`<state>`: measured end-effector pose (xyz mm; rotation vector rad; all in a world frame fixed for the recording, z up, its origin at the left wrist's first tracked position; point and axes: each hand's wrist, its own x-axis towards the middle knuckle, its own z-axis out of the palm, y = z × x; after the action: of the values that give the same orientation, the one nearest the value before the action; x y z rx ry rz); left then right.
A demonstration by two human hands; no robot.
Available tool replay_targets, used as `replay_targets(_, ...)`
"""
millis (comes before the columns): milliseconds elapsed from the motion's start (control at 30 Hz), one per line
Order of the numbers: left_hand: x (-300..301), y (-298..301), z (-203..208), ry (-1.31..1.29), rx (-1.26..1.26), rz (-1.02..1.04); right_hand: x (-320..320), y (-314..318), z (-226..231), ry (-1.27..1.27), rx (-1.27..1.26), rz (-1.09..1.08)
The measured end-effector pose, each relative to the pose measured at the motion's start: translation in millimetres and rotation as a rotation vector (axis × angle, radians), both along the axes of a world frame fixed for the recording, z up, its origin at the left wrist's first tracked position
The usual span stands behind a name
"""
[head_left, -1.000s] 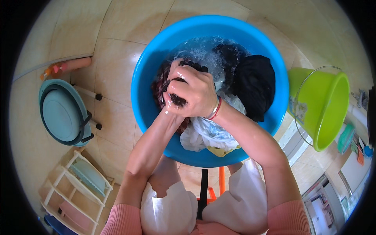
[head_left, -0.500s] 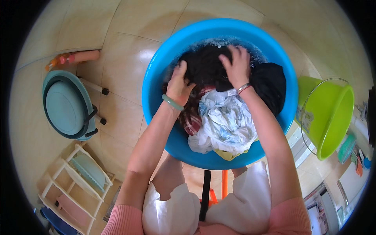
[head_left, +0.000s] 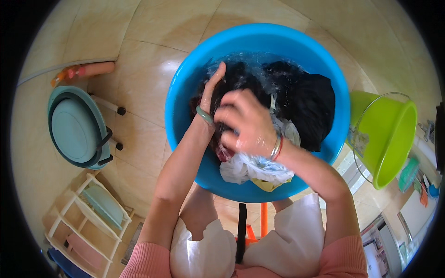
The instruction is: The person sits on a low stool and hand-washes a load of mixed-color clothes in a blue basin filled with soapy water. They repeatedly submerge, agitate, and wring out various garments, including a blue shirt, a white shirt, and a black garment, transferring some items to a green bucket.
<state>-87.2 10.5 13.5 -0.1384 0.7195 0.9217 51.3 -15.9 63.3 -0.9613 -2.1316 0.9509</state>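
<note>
A large blue basin (head_left: 260, 33) holds water and wet laundry between my knees. My left hand (head_left: 212, 90), below a green bangle, is at the basin's left side against a dark wet garment (head_left: 236, 76). Its thumb points up, while the cloth and my other hand hide its fingers. Across the same garment reaches my right hand (head_left: 250, 123), blurred, its fingers curled into the cloth. A black cloth (head_left: 311, 111) lies to the right. Under my right wrist are a white and pale blue cloth (head_left: 255, 169) and a yellowish piece (head_left: 269, 184). A red plaid bit (head_left: 224, 153) shows beside them.
A lime green bucket (head_left: 394, 139) with a wire handle leans at the right of the basin. Teal folding basins (head_left: 76, 129) stand at the left, above a white rack (head_left: 88, 227). Pinkish bottles (head_left: 95, 69) lie near the wall on the tiled floor (head_left: 143, 88).
My right hand has come from the basin's far side toward the left and nearer me, beside my left hand. The dark garment is bunched leftward, baring more water. My left thumb now points up.
</note>
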Motion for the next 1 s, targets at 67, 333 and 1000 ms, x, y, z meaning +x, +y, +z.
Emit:
replay_targets(67, 10.1, -5.4, 6.3, 0.309, 0.120, 0.115, -6.1, -18.1, 23.8, -0.028, 0.113, 0.122)
replay_targets(333, 25.1, -13.2, 17.9, 0.259, 0.246, 0.156, -28.5, -15.4, 31.7, -0.005, 0.278, -0.024)
replay_targets(1000, 19.7, -18.8, 4.0, 0.641, -0.103, 0.215, 47.9, 74.2, -132.2, -0.172, -0.085, -0.663)
